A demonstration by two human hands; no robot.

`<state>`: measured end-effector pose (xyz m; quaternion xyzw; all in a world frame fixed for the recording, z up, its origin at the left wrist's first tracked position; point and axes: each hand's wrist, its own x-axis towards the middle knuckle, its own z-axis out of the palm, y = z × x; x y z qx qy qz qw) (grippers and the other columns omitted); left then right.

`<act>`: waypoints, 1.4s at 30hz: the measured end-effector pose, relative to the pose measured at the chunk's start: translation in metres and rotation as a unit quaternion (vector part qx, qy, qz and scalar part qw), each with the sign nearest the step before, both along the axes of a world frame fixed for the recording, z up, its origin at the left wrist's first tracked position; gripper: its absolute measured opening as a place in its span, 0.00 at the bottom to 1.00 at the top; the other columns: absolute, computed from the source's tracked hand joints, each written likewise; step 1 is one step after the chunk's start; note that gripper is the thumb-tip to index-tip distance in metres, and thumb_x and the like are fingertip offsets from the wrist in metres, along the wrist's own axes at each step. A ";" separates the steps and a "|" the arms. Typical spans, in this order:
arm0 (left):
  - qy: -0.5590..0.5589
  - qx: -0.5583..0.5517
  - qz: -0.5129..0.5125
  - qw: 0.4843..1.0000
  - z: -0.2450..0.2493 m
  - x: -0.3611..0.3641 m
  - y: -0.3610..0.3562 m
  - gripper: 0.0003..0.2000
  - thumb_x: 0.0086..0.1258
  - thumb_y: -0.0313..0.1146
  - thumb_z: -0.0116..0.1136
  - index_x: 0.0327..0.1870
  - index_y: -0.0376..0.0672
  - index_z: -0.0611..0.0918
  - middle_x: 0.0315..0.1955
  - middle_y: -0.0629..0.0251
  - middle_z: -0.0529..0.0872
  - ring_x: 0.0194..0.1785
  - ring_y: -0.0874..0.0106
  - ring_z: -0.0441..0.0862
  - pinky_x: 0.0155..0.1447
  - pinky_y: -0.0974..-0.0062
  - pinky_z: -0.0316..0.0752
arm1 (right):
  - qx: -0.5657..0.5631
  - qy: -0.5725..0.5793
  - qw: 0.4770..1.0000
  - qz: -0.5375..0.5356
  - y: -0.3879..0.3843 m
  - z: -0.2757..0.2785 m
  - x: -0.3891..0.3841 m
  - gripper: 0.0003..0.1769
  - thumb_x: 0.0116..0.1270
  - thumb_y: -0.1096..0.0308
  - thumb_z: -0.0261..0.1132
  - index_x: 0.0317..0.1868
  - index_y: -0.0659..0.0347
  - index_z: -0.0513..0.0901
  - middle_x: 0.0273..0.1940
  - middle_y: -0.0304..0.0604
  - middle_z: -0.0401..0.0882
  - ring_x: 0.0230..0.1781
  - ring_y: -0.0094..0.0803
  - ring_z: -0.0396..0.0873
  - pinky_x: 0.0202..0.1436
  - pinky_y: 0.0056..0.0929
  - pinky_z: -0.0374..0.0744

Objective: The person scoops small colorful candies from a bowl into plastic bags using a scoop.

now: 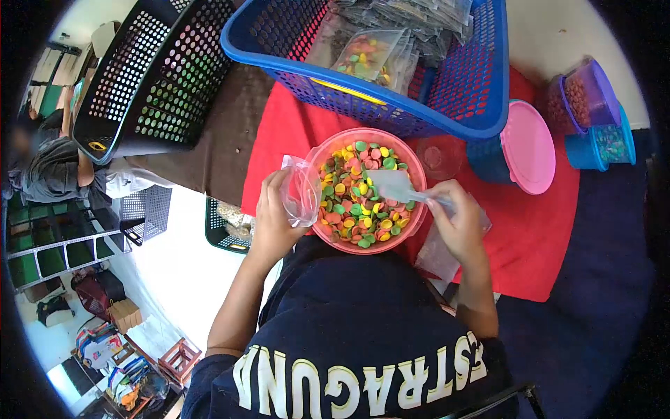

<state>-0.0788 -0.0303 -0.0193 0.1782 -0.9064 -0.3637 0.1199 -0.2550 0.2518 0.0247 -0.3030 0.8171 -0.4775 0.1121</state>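
Observation:
A round pink tub (421,162) of colorful button-shaped candies (349,209) sits in front of my body. My left hand (272,216) is closed on a clear plastic bag (301,192), whose mouth gapes beside the tub's left rim. My right hand (457,216) grips the handle of a pale translucent spatula (391,186). The spatula's flat blade rests over the candies near the middle of the tub. Below my right hand lies flat clear plastic (441,257), partly hidden by the hand and wrist.
A blue basket (447,119) of filled bags stands behind the tub on red cloth (520,244). At right are a pink-lidded container (534,146) and small purple (600,91) and turquoise (583,150) tubs. A black basket (167,98) stands at left; farther back is another person (56,167).

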 end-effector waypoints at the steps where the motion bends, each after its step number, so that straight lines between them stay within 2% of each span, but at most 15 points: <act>1: 0.004 -0.014 -0.001 1.000 0.002 0.000 0.001 0.48 0.48 0.28 0.80 0.73 0.37 0.64 0.67 0.44 0.71 0.71 0.45 0.71 0.73 0.53 0.70 | 0.010 0.022 1.000 -0.006 -0.001 -0.006 0.003 0.07 0.67 0.78 0.67 0.45 0.65 0.82 0.41 0.50 0.83 0.41 0.46 0.82 0.46 0.41 0.79; 8: 0.002 -0.034 0.020 0.999 0.006 0.003 0.005 0.48 0.47 0.32 0.83 0.72 0.39 0.66 0.67 0.45 0.72 0.70 0.45 0.72 0.71 0.51 0.69 | 0.023 0.079 0.995 -0.054 0.001 -0.010 0.021 0.07 0.68 0.77 0.67 0.45 0.64 0.82 0.37 0.50 0.80 0.41 0.47 0.80 0.47 0.40 0.77; 10: 0.004 -0.088 0.000 0.996 0.008 0.004 0.006 0.51 0.47 0.25 0.81 0.75 0.41 0.62 0.70 0.46 0.67 0.73 0.49 0.70 0.71 0.58 0.74 | 0.001 0.076 0.995 -0.065 0.001 -0.002 0.026 0.06 0.67 0.77 0.67 0.44 0.64 0.81 0.37 0.50 0.80 0.39 0.47 0.79 0.46 0.41 0.77; 12: 0.008 -0.073 -0.002 0.997 0.006 0.004 0.006 0.52 0.45 0.24 0.81 0.76 0.42 0.62 0.70 0.46 0.67 0.72 0.49 0.71 0.70 0.58 0.75 | -0.022 0.073 0.994 -0.077 0.000 -0.001 0.030 0.06 0.67 0.78 0.67 0.43 0.64 0.81 0.36 0.50 0.79 0.38 0.48 0.78 0.44 0.41 0.76; 14: 0.013 -0.057 -0.005 0.998 0.006 0.004 0.007 0.53 0.43 0.24 0.81 0.76 0.42 0.62 0.70 0.46 0.67 0.72 0.49 0.72 0.69 0.58 0.76 | 0.027 0.161 0.986 -0.027 -0.001 -0.002 0.034 0.06 0.65 0.79 0.67 0.42 0.64 0.80 0.35 0.49 0.78 0.35 0.48 0.77 0.41 0.42 0.75; 17: 0.015 -0.051 -0.010 0.999 0.008 0.002 0.008 0.53 0.44 0.22 0.80 0.75 0.42 0.62 0.70 0.46 0.67 0.71 0.49 0.72 0.68 0.57 0.76 | 0.013 0.153 0.987 -0.039 -0.003 -0.008 0.034 0.07 0.65 0.79 0.68 0.42 0.63 0.80 0.35 0.49 0.78 0.36 0.48 0.77 0.42 0.44 0.73; 19: 0.000 -0.039 0.007 0.999 0.005 0.002 0.009 0.50 0.47 0.38 0.84 0.72 0.40 0.66 0.66 0.45 0.72 0.69 0.45 0.73 0.70 0.50 0.70 | 0.019 0.140 0.989 -0.049 -0.007 -0.012 0.033 0.07 0.65 0.78 0.68 0.42 0.62 0.80 0.35 0.48 0.79 0.37 0.47 0.77 0.43 0.44 0.73; 21: 0.015 -0.045 0.002 0.999 0.000 0.001 0.008 0.50 0.46 0.37 0.84 0.72 0.40 0.66 0.66 0.45 0.72 0.69 0.45 0.73 0.70 0.51 0.70 | 0.044 0.172 0.984 -0.025 -0.015 -0.020 0.033 0.07 0.66 0.76 0.68 0.42 0.60 0.79 0.36 0.45 0.80 0.39 0.45 0.79 0.46 0.43 0.71; 26: 0.032 -0.060 -0.010 0.998 0.001 -0.001 0.006 0.49 0.45 0.32 0.84 0.71 0.39 0.66 0.66 0.45 0.73 0.68 0.45 0.73 0.70 0.52 0.71 | 0.076 0.164 0.983 0.009 -0.030 -0.046 0.040 0.07 0.68 0.73 0.67 0.44 0.58 0.79 0.37 0.41 0.81 0.39 0.41 0.80 0.49 0.41 0.69; 29: 0.008 -0.048 0.003 0.999 0.002 0.003 0.005 0.49 0.45 0.30 0.83 0.71 0.39 0.66 0.65 0.45 0.73 0.68 0.45 0.73 0.70 0.51 0.70 | 0.046 0.091 0.994 -0.031 -0.023 -0.045 0.043 0.06 0.70 0.71 0.66 0.44 0.59 0.79 0.39 0.42 0.82 0.39 0.39 0.80 0.52 0.40 0.67; 31: -0.007 -0.039 -0.009 0.999 0.002 0.003 0.006 0.50 0.47 0.21 0.78 0.76 0.41 0.61 0.70 0.46 0.67 0.73 0.49 0.70 0.73 0.56 0.72 | 0.031 0.078 0.996 -0.033 -0.022 -0.046 0.042 0.05 0.71 0.71 0.66 0.44 0.60 0.79 0.38 0.42 0.82 0.39 0.39 0.79 0.52 0.39 0.67; 35: -0.002 -0.062 -0.009 0.998 0.003 0.003 0.007 0.51 0.47 0.22 0.79 0.76 0.41 0.61 0.70 0.46 0.67 0.73 0.49 0.70 0.73 0.57 0.73 | 0.009 0.045 0.997 -0.056 -0.017 -0.042 0.040 0.05 0.71 0.71 0.65 0.44 0.59 0.79 0.38 0.42 0.82 0.38 0.39 0.78 0.53 0.39 0.67; 36: 0.009 -0.058 -0.003 0.998 0.002 0.003 0.008 0.49 0.47 0.26 0.81 0.73 0.40 0.64 0.68 0.45 0.70 0.71 0.47 0.71 0.72 0.54 0.71 | 0.008 0.045 0.997 -0.056 -0.016 -0.040 0.039 0.05 0.71 0.71 0.65 0.44 0.59 0.79 0.38 0.42 0.82 0.38 0.39 0.78 0.53 0.39 0.67; 39: 0.008 -0.044 0.005 0.999 0.004 0.003 0.009 0.47 0.47 0.31 0.83 0.71 0.39 0.66 0.66 0.45 0.72 0.69 0.45 0.73 0.71 0.51 0.70 | 0.022 0.077 0.996 -0.049 -0.016 -0.034 0.033 0.06 0.70 0.70 0.67 0.45 0.58 0.80 0.36 0.40 0.82 0.40 0.39 0.78 0.52 0.41 0.66; 42: 0.002 -0.036 0.001 0.999 0.004 0.002 0.010 0.47 0.47 0.31 0.83 0.71 0.39 0.67 0.66 0.45 0.72 0.69 0.45 0.72 0.71 0.51 0.70 | 0.116 0.201 0.973 0.007 -0.025 -0.032 0.032 0.07 0.67 0.72 0.69 0.43 0.57 0.80 0.35 0.40 0.82 0.40 0.37 0.77 0.49 0.41 0.66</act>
